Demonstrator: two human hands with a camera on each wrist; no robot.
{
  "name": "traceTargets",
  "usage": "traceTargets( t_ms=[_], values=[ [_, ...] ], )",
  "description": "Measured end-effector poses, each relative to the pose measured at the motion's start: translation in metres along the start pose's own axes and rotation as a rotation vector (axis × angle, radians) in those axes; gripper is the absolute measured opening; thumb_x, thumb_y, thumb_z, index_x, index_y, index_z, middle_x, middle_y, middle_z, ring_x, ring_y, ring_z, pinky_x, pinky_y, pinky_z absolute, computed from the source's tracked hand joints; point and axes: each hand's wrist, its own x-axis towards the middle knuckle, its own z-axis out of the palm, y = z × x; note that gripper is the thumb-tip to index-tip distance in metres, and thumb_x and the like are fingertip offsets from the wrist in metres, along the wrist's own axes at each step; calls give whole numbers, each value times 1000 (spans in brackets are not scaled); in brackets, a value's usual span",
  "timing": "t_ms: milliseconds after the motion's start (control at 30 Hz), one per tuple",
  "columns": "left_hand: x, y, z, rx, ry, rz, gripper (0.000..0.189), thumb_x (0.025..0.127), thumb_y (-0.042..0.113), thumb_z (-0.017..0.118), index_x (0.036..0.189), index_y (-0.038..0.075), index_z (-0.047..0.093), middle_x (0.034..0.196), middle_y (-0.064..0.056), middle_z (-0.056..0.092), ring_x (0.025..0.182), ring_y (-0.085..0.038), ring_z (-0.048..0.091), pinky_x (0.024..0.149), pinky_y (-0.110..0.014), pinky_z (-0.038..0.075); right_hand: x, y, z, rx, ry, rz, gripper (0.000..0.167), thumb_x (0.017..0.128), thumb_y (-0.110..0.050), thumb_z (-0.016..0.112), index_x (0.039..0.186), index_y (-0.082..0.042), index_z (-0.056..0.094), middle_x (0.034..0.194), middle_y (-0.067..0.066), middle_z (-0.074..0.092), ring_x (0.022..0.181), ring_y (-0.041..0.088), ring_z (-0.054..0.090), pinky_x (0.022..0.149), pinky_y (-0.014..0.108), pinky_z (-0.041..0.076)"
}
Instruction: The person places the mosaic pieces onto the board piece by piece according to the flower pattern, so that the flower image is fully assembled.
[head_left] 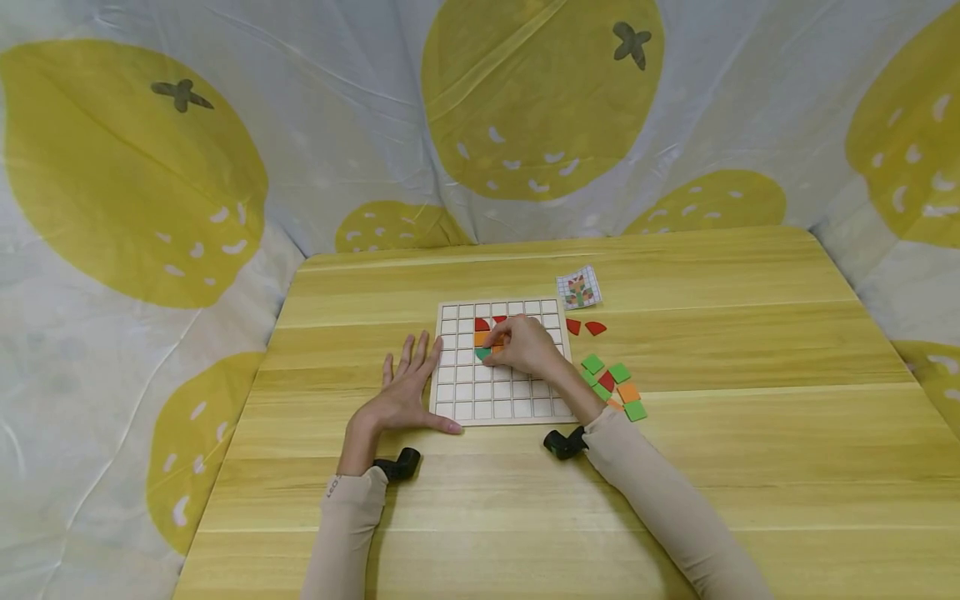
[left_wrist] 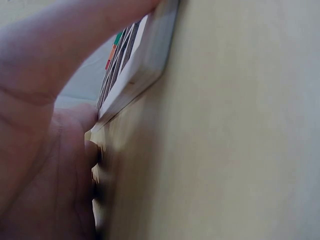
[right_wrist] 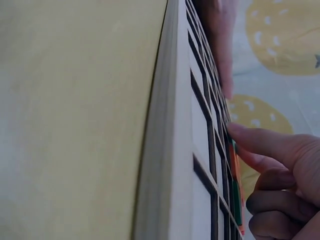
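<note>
A white grid board (head_left: 463,392) with a wooden rim lies on the table. My left hand (head_left: 405,396) rests at its lower left corner, fingers spread, thumb along the front edge and index finger touching the left side. Over the board, my right hand (head_left: 525,343) pinches a dark green rounded tile (head_left: 482,354) at a grid cell with thumb and index finger; its other fingers are curled in the right wrist view. Just above that tile sit an orange square tile (head_left: 481,338) and a red quarter-circle tile (head_left: 482,324). The hand hides part of the tiles beside them.
A small pattern card (head_left: 578,288) lies beyond the board's upper right corner. Two red quarter-circle tiles (head_left: 596,328) lie below it. Right of the board is a loose pile of green square tiles (head_left: 635,410), orange tiles (head_left: 627,392) and a red tile (head_left: 606,381), near the right forearm.
</note>
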Motion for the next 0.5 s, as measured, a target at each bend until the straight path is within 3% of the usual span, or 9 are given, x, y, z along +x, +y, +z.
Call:
traceTargets(
  t_ms=[333, 500],
  values=[
    [0, 0, 0, -4, -3, -2, 147, 67, 60, 92, 167, 16, -7, 173, -11, -21, 158, -37, -27, 121, -69, -19, -2, 0, 2, 16, 28, 4, 17, 81, -21, 90, 96, -14, 84, 72, 0, 62, 64, 12, 43, 58, 23, 30],
    [0, 0, 0, -1, -3, -3, 147, 67, 61, 92, 167, 16, -7, 173, -11, -21, 159, -37, -26, 121, -69, -19, -5, 0, 1, 6, 45, -8, 17, 81, -22, 90, 96, -14, 85, 88, 4, 75, 68, 12, 47, 57, 23, 32]
  ],
)
